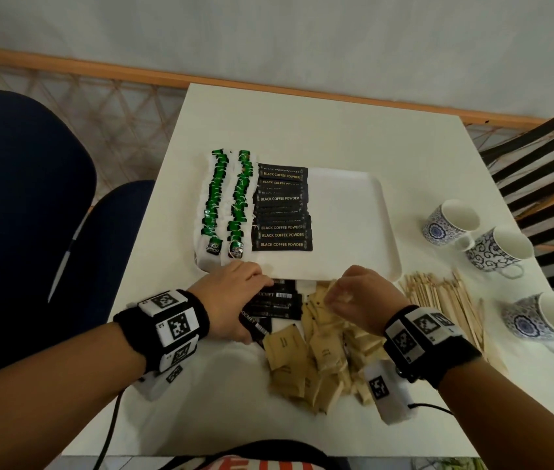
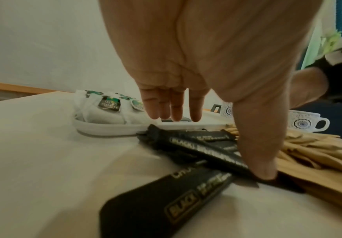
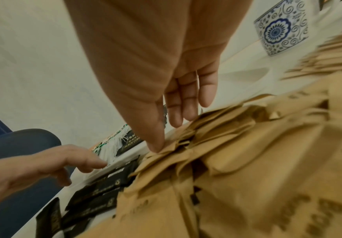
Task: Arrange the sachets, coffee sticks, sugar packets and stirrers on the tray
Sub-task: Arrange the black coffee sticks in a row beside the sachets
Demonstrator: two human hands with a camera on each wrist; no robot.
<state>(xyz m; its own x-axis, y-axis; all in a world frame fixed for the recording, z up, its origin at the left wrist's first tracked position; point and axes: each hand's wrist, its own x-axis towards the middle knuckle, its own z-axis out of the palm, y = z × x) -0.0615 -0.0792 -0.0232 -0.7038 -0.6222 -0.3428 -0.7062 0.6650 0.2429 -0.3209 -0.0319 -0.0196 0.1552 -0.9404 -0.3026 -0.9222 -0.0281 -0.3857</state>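
A white tray (image 1: 347, 215) holds two rows of green-tagged tea sachets (image 1: 228, 205) at its left and a column of black coffee sticks (image 1: 282, 212) beside them; its right half is bare. In front of it lie loose black coffee sticks (image 1: 279, 303), a heap of brown sugar packets (image 1: 323, 354) and wooden stirrers (image 1: 445, 300). My left hand (image 1: 258, 310) reaches over the loose sticks, thumb pressing one stick (image 2: 212, 154), fingers straight above the far ends. My right hand (image 1: 331, 301) hovers over the sugar heap, thumb (image 3: 155, 145) touching a packet (image 3: 186, 145), fingers straight.
Three blue-patterned cups (image 1: 452, 222) (image 1: 499, 249) (image 1: 547, 317) stand at the table's right edge, just beyond the stirrers. A blue chair (image 1: 21, 198) is at the left, a dark slatted chair (image 1: 547, 164) at the far right. The table's near edge runs close to my body.
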